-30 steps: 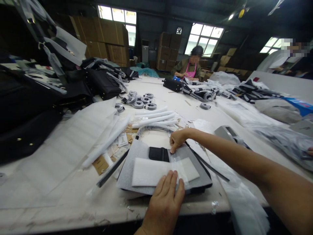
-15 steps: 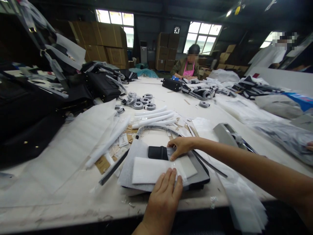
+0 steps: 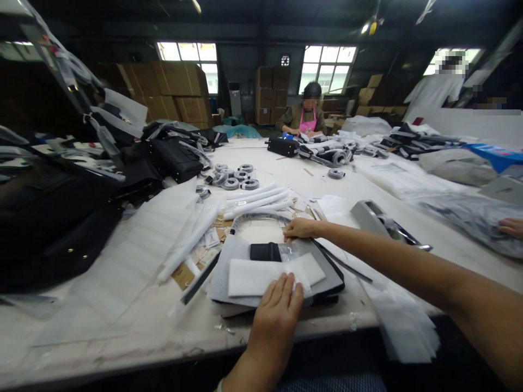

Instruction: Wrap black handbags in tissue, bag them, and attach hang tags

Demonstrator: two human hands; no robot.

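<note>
A flat black bag (image 3: 330,286) lies at the table's near edge under a grey sheet (image 3: 223,269). On it rest a white foam pad (image 3: 253,276) and a small black wallet-like piece (image 3: 265,252). My left hand (image 3: 277,316) lies flat on the pad's near edge with its fingers stretched out. My right hand (image 3: 299,229) reaches past the bag's far edge with its fingers curled, next to the wrapped handle (image 3: 255,219). Whether it holds anything is hidden.
White foam tubes (image 3: 255,198) and grey tape rolls (image 3: 235,175) lie beyond the bag. Black bags (image 3: 61,212) pile up at left, and foam sheets (image 3: 134,250) cover the table's left. A grey tape dispenser (image 3: 373,216) stands at right. A person in pink (image 3: 306,117) works at the far end.
My right hand has moved from the clear plastic over the wallet piece to the bag's far edge by the handle. My left hand stays on the foam pad. The view has tilted up slightly.
</note>
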